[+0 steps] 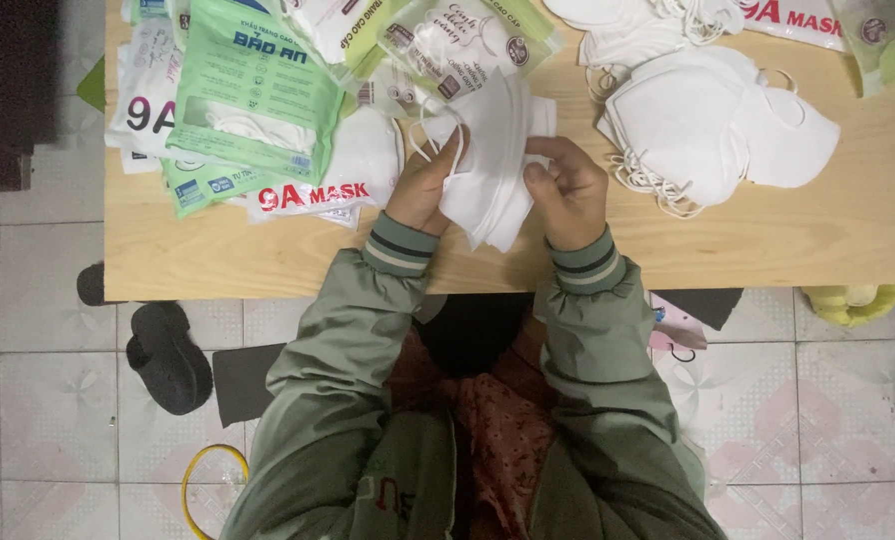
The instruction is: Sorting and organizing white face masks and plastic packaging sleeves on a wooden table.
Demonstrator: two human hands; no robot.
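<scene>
1. we hold a small stack of white folded masks (490, 160) between both hands, just above the near edge of the wooden table (848, 230).
2. our left hand (423, 185) is clenched on the stack's left side, fingers curled round it, with a thin ear loop (420, 140) hanging just beyond the knuckles.
3. our right hand (568, 190) pinches the stack's right edge, thumb on top and fingers tucked under.
4. to the left of our left hand lie green and white printed pouches (253, 90), some overlapping; one clear pouch (468, 45) lies just past the stack.
5. to the right of our right hand, near but apart, sits a loose pile of white masks (713, 125) with tangled loops.
6. we judge the step in hand to be squaring up the stack; the next move likely calls for keeping the edges aligned and the loops tucked so the bundle could slide into a pouch without snagging.
</scene>
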